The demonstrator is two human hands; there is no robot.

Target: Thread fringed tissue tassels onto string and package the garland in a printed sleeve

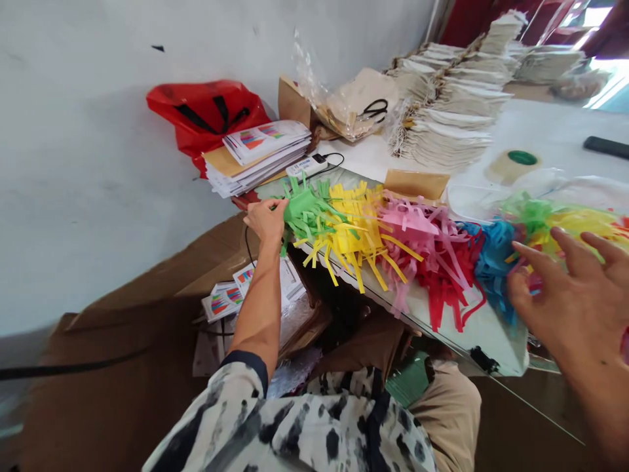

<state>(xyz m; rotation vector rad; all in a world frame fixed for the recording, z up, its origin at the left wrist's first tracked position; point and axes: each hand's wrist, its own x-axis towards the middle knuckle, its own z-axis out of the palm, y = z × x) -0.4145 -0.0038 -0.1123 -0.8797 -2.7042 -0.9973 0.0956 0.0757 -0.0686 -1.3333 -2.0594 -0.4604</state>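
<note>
Left hand pinches a fringed garland by its green end along the near edge of the desk, right hand spread loose near the blue, and overhanging strips could drag it down.

1. The only view comes from a camera on your head, looking forward and steeply down over your white, black-blotched cloth shirt at the bottom middle.
2. Your bare left hand appears left of centre; your bare right hand looms larger, closer to the lens, cut by the right edge.
3. Across the middle distance, a streamer of multicoloured fringed paper passes through the centre, along a pale, flat tabletop whose near edge slants down rightward.
4. Farther off, the view reaches tall cream-coloured stacks at upper right and a plain, pale grey wall at upper left.
</note>
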